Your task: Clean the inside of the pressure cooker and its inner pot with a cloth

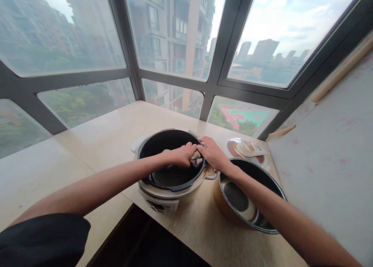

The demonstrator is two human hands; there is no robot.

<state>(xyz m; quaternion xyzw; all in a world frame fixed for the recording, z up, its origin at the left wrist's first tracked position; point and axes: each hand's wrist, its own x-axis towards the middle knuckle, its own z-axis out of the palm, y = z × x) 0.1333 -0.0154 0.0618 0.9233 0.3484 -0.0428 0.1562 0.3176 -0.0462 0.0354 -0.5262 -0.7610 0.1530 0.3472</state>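
Observation:
A white electric pressure cooker (159, 199) with a black inside stands uncovered in front of me. My left hand (184, 155) reaches into it, fingers closed around a greyish cloth (196, 158) pressed to the inner wall on the right. Part of the cloth is hidden under the fingers. My right hand (215, 155) grips the cooker's right rim, its thumb lying over the edge close to the left fingers. Below the right wrist, a brownish stain marks the cooker's side near its white handle (211, 177).
A tan pot (223, 203) with a dark interior sits to the right, under my right forearm. Behind it lies a lid (249, 148) with a white handle. The pale counter (96, 142) runs to the windows and ends at a dark gap in front. A patterned wall (329, 154) bounds the right.

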